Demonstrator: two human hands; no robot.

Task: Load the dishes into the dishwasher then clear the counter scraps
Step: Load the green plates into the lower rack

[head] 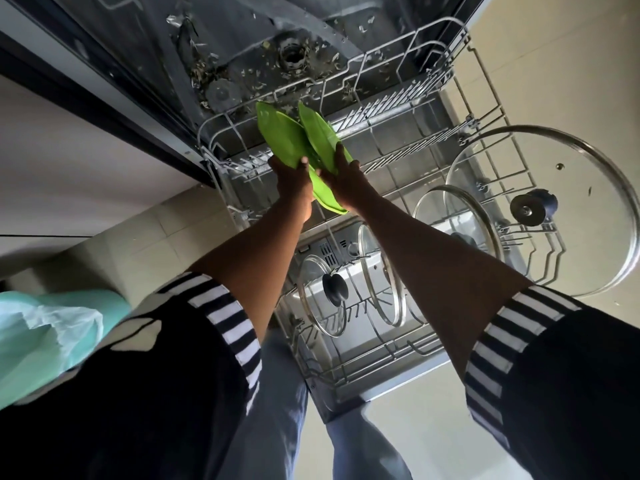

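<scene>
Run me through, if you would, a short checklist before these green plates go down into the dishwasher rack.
1. Grip: the left hand and the right hand both hold the green plates at their near edges: ok.
2. Plates separated, one per slot: they fan apart at the far edge but overlap near the hands: not ok.
3. Free tines in the lower rack below the plates: ok.
4. Glass lids out of the way: they stand at the rack's near and right parts, apart from the plates: ok.
5. Tub floor clean: food scraps lie around the drain: not ok.
6. Exact plate count: cannot tell.
</scene>
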